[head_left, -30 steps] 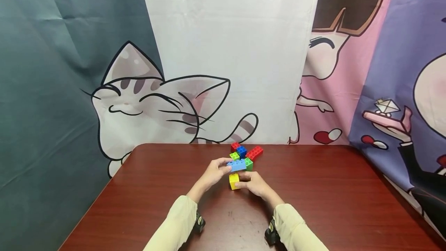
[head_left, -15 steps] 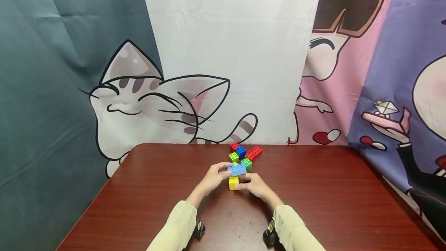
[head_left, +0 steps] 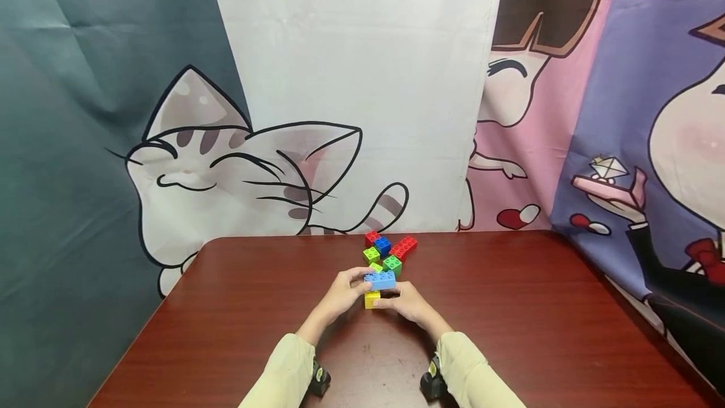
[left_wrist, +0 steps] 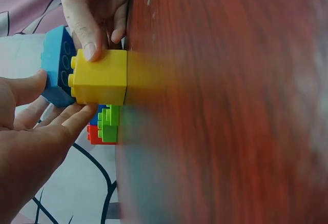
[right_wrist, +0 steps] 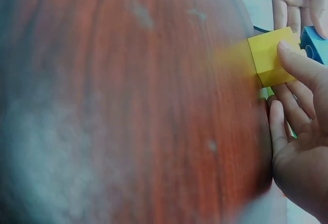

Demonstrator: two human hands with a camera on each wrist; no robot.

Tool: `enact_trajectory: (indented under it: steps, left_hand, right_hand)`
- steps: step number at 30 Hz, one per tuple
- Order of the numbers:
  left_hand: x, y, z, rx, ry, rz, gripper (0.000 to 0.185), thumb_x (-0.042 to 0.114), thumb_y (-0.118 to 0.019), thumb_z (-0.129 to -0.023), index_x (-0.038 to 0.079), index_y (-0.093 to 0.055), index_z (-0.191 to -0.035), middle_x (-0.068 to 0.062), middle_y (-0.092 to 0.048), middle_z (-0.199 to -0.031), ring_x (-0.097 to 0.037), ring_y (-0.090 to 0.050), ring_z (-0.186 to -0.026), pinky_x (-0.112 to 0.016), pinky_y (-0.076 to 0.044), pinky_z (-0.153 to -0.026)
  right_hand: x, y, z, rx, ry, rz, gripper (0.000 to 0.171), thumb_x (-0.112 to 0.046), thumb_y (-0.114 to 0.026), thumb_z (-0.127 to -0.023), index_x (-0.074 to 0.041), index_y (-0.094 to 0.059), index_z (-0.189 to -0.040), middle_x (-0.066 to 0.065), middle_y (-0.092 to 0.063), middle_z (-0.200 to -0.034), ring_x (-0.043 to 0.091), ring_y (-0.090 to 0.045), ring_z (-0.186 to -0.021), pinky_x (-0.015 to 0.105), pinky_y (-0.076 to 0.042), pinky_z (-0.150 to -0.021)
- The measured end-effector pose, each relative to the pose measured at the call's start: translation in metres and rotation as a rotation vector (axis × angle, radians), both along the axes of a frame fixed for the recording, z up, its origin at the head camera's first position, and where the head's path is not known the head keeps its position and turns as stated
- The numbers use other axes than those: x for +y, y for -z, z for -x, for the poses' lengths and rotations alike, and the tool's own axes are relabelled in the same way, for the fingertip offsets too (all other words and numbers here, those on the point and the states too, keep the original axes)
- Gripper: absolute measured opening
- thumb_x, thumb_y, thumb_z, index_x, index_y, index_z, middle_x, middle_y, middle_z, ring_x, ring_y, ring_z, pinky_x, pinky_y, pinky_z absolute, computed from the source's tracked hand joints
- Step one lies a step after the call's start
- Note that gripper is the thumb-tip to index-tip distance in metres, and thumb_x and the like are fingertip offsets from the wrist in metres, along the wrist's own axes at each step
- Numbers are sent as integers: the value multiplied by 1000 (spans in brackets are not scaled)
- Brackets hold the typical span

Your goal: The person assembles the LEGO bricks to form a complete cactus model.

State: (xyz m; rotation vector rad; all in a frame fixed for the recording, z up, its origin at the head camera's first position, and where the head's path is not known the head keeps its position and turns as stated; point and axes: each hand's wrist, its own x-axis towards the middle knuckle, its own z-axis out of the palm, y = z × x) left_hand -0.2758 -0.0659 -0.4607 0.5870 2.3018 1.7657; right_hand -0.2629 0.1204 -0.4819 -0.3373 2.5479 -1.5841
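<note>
The blue brick (head_left: pixel 381 280) has come down onto the yellow cube (head_left: pixel 372 299) since a second ago. Left hand (head_left: pixel 342 293) pinches the blue brick, its long axis running 9 to 3; right hand (head_left: pixel 406 301) pinches the cube, fingers hiding its right face. Loose bricks (head_left: pixel 389 250) lie at 12. No writing is legible.
</note>
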Motion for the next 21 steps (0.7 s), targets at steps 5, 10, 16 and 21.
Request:
enact_trajectory:
  steps: [5, 10, 16, 21]
  left_hand:
    - [1, 0, -2, 1, -13, -1, 39, 7, -57, -97, -8, -54, -132, -26, -55, -137, -34, -61, -119, -43, -50, -101]
    - [1, 0, -4, 5, -15, 6, 39, 6, -58, -96, -8, -55, -132, -25, -56, -136, -33, -61, -118, -43, -51, -99]
    - [2, 2, -3, 38, 0, 16, 37, 4, -59, -94, -8, -57, -129, -25, -59, -132, -34, -63, -115, -43, -52, -98]
    - [1, 3, 0, 55, 13, 48, 35, 3, -60, -94, -6, -59, -128, -23, -60, -132, -34, -63, -116, -43, -51, -99]
  right_hand:
    - [0, 5, 2, -18, 29, 9, 41, -24, -80, -80, -1, -70, -113, 12, -72, -109, 12, -58, -89, 23, -49, -77]
    - [1, 6, 0, -26, 53, 49, 48, -20, -80, -80, 3, -64, -119, 14, -70, -113, 14, -61, -94, 23, -49, -80]
    - [1, 9, 2, -18, 48, 99, 56, -17, -81, -78, 4, -57, -124, 14, -67, -116, 15, -60, -97, 22, -48, -84]
    - [1, 9, 5, -11, 46, 92, 55, -19, -81, -77, 1, -56, -122, 12, -66, -113, 13, -57, -94, 25, -47, -84]
